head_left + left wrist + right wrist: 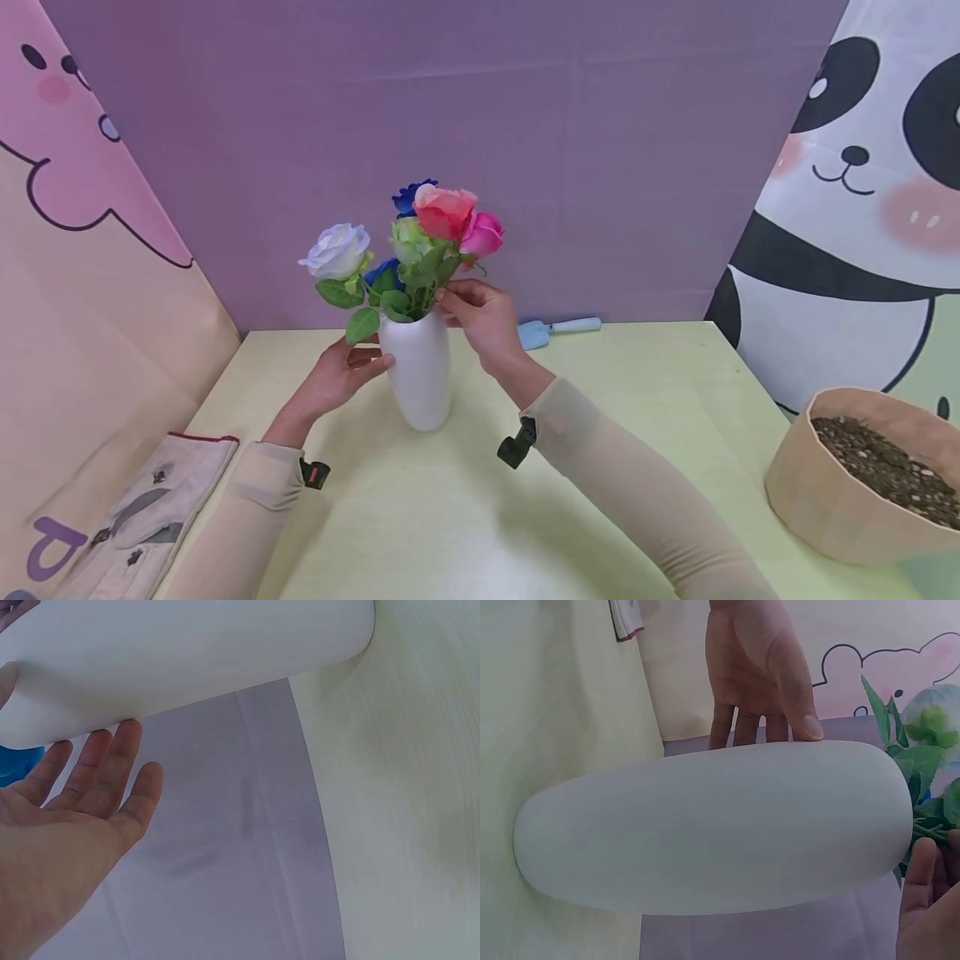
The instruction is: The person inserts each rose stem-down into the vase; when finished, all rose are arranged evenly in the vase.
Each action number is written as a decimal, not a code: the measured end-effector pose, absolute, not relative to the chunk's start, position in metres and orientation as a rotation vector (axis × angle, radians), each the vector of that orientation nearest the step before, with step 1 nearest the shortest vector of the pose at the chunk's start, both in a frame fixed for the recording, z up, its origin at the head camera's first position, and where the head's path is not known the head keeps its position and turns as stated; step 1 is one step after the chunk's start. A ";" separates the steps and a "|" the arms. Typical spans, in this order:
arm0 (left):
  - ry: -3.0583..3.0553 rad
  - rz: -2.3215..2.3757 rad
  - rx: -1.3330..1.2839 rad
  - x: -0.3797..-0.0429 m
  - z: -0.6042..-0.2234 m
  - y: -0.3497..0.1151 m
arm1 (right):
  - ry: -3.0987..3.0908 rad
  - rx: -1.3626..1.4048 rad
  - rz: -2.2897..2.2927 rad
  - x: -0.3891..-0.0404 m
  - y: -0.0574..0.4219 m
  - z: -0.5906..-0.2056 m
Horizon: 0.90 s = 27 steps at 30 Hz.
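A tall white vase (420,375) stands upright on the table, filled with artificial roses. Among them are a pale lilac rose (337,252) leaning left, a coral rose (444,212), a magenta rose (482,234), a green one (409,242) and dark blue ones (408,200). My left hand (335,379) holds the vase near its upper left side, thumb in front and fingers behind. At the vase's mouth my right hand (483,323) pinches green stems (930,829) between thumb and fingers; the fingertips are partly hidden by leaves.
A light blue hand trowel (536,334) lies at the table's back edge, right of the vase. To the right stands a tan fabric pot (817,483) of dark soil. Folded grey gloves or cloth (153,508) lie at the left edge. A purple backdrop (615,167) closes off the back.
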State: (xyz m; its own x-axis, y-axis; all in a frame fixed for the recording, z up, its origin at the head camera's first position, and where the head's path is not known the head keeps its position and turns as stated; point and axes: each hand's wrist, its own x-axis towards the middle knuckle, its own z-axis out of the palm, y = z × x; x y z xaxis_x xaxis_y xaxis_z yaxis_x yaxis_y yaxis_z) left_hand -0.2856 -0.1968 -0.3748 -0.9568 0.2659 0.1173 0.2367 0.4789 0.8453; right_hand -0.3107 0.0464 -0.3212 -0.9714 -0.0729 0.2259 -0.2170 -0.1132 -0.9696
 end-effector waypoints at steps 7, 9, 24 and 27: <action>2.690 1.501 0.454 -0.287 -0.375 -0.197 | -2.037 0.322 2.237 -0.309 0.047 -0.318; 2.687 1.498 0.454 -0.287 -0.375 -0.197 | -2.026 0.327 2.238 -0.309 0.047 -0.318; 2.685 1.502 0.452 -0.286 -0.375 -0.197 | -2.196 0.286 2.213 -0.311 0.044 -0.325; 2.687 1.507 0.451 -0.286 -0.375 -0.197 | -2.231 0.277 2.190 -0.312 0.044 -0.327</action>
State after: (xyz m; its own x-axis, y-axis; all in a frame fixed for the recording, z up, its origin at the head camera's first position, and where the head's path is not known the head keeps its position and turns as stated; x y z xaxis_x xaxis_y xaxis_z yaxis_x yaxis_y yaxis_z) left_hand -0.2863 -0.1967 -0.3754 -0.9576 0.2637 0.1160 0.2365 0.4899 0.8391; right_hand -0.3119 0.0443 -0.3267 -0.9844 -0.1232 0.1252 -0.1275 0.0106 -0.9918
